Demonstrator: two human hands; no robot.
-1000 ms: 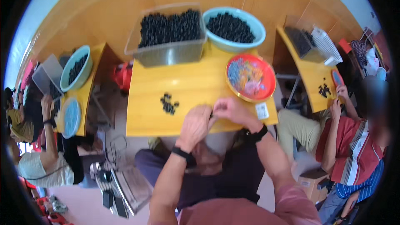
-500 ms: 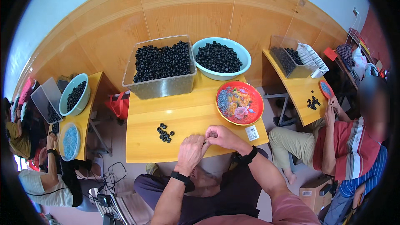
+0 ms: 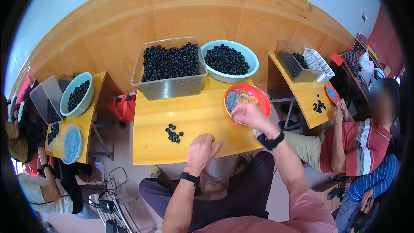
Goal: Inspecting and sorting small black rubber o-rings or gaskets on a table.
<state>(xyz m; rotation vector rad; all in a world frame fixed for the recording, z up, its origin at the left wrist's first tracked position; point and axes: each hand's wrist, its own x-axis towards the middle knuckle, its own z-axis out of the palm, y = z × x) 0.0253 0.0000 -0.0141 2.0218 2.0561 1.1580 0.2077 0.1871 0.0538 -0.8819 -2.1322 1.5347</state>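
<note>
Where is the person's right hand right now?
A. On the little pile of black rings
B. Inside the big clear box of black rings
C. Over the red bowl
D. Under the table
C. The right hand reaches over the near rim of the red bowl, while the left hand rests flat on the yellow table.

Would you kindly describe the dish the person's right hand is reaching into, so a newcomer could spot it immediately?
Start at the yellow wooden table directly before the person. At its right edge, in front of the pale blue basin of black rings, sits a round red bowl under the right hand. It alone is red and holds small bluish pieces, not black rings.
</note>
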